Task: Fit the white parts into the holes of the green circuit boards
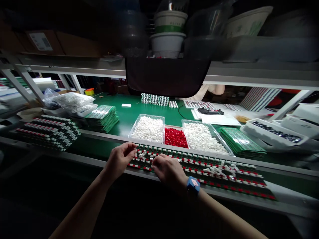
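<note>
A long green circuit board panel (pixel 219 172) studded with white and red connectors lies along the front rail. My left hand (pixel 121 158) rests curled at the panel's left end, fingertips pinched over the connectors. My right hand (pixel 167 168), with a blue wristband (pixel 193 184), lies knuckles-up on the panel just right of it, fingers curled down onto the white parts. What either hand pinches is too small to make out. Behind the panel stand three clear trays: white parts (pixel 148 128), red parts (pixel 175 137), white parts (pixel 203 133).
Stacks of green boards sit at left (pixel 103 117) and right (pixel 240 141). Populated boards are piled at far left (pixel 47 131). A bag of white parts (pixel 72 99) and a white tray of dark parts (pixel 274 132) flank the bench. A dark shade (pixel 166 78) hangs overhead.
</note>
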Demonstrator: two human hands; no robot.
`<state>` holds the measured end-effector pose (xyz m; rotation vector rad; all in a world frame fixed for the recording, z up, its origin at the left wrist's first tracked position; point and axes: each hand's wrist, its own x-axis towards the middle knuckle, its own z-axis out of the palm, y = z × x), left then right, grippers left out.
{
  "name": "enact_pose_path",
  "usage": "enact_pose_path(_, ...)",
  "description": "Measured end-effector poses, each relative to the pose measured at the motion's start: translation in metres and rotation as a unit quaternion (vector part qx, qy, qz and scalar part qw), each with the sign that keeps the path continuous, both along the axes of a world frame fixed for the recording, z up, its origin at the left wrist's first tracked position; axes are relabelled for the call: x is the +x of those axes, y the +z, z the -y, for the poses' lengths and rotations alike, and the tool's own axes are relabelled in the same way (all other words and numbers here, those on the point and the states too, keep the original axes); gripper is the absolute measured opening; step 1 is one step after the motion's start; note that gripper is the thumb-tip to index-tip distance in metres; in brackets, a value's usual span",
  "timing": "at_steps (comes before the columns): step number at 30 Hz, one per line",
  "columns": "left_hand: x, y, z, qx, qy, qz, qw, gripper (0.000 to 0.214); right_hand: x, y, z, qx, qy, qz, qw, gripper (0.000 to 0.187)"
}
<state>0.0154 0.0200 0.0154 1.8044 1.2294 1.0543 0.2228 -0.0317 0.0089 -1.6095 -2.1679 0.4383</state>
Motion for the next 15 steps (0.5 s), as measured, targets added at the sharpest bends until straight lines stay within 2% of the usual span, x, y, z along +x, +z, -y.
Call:
enact_pose_path(3, -0.003, 0.003, 0.015, -0.046, 0.009, 0.066, 0.997, 0.029, -0.003, 0.002, 0.001, -0.021, -0.005, 0.054, 0.998, 0.015)
enact_pose_path(7, -0.009, 0.004, 0.034, -0.095, 0.013, 0.104, 0.99, 0.028, -0.006, 0.004, 0.003, -0.035, -0.014, 0.107, 0.994, 0.016)
enact_pose_path(11, -0.014, -0.001, 0.05, -0.147, -0.013, 0.106, 0.983, 0.027, -0.009, 0.004, 0.006, -0.031, -0.034, 0.127, 0.991, 0.015)
enact_pose_path(15, -0.018, -0.009, 0.06, -0.159, -0.022, 0.1, 0.982, 0.026, -0.011, 0.002, 0.009, -0.02, -0.038, 0.118, 0.992, 0.015)
